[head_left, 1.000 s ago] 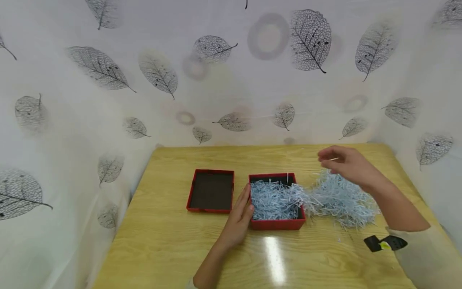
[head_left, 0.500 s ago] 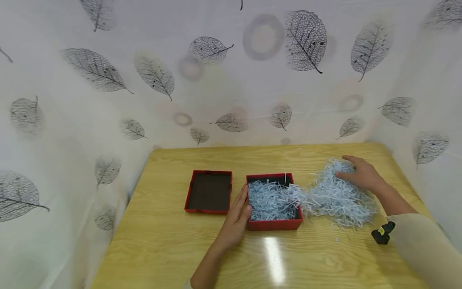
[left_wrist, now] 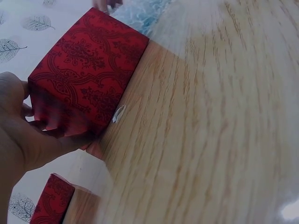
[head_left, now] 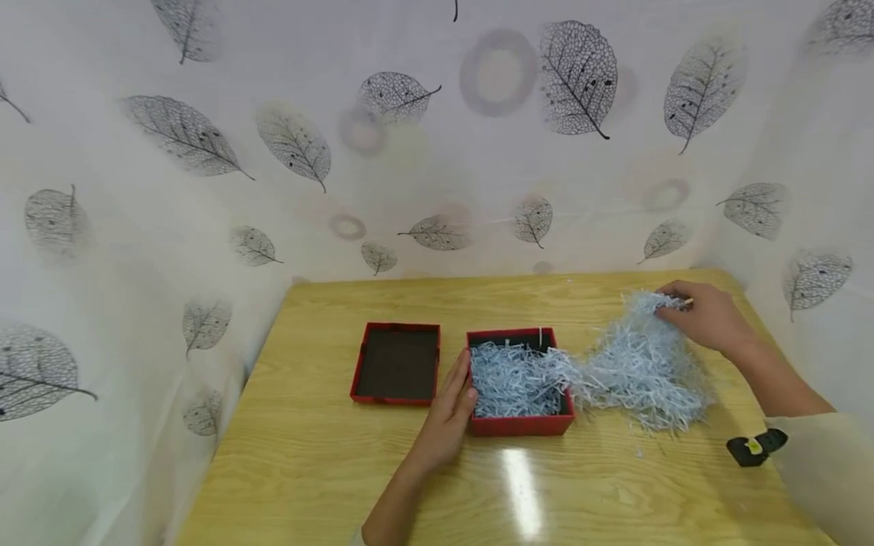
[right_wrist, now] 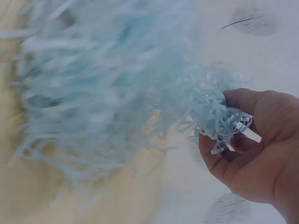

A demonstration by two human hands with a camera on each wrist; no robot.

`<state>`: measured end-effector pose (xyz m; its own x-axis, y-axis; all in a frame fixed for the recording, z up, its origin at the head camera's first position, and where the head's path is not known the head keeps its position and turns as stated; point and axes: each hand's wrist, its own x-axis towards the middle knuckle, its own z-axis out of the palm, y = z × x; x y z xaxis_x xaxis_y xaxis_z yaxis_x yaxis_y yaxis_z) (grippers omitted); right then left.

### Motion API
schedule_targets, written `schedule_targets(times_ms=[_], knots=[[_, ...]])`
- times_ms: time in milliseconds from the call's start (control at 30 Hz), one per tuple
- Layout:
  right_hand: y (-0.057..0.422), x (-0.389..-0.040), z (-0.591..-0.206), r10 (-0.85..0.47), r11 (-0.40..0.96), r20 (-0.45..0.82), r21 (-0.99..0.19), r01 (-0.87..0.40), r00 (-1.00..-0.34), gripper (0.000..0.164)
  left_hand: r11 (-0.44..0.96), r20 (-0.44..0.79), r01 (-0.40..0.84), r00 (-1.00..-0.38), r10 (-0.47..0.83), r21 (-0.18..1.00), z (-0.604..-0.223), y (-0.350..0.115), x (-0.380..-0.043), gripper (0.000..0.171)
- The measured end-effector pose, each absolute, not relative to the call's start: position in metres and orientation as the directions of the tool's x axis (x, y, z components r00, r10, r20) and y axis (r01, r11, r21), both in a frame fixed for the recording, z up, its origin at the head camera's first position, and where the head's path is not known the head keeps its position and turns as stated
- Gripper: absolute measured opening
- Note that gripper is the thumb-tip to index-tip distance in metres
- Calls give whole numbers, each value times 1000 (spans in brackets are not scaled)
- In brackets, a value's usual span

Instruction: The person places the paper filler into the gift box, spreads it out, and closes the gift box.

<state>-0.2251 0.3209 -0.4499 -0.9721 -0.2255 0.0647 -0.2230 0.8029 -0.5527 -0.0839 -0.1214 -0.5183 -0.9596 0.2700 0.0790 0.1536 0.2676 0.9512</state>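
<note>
A red box (head_left: 520,426) with a dark inside holds pale blue shredded paper (head_left: 512,379). My left hand (head_left: 445,425) rests its extended fingers along the box's left wall, and the left wrist view shows thumb and fingers against the patterned red side (left_wrist: 88,60). To the right, my right hand (head_left: 706,315) pinches a tuft of shredded paper (head_left: 658,303) from the top of the loose pile (head_left: 649,371). In the right wrist view the tuft (right_wrist: 215,112) sits between thumb and fingers, strands still joining it to the pile.
A shallow red lid (head_left: 399,362) lies dark inside up, left of the box. Strands (head_left: 580,379) bridge the box's right wall and the pile. A leaf-patterned cloth (head_left: 437,152) hangs behind the wooden table (head_left: 307,455).
My right hand came down onto the pile from above, took hold of a tuft and has lifted it slightly, up and to the right. The left hand stays against the box.
</note>
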Motion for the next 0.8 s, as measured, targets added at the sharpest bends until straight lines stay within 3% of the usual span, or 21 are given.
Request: schedule_targets(times_ms=[367, 600, 800], knots=[[287, -197, -348, -162, 759, 151, -612, -221, -975, 46, 263, 85, 159, -958, 273, 951, -517, -124, -84, 63], [263, -180, -319, -134, 716, 157, -668, -205, -979, 47, 254, 86, 154, -962, 257, 955, -517, -123, -84, 64], [235, -161, -304, -202, 606, 194, -745, -279, -960, 38, 249, 100, 164, -962, 253, 955, -519, -123, -85, 63]])
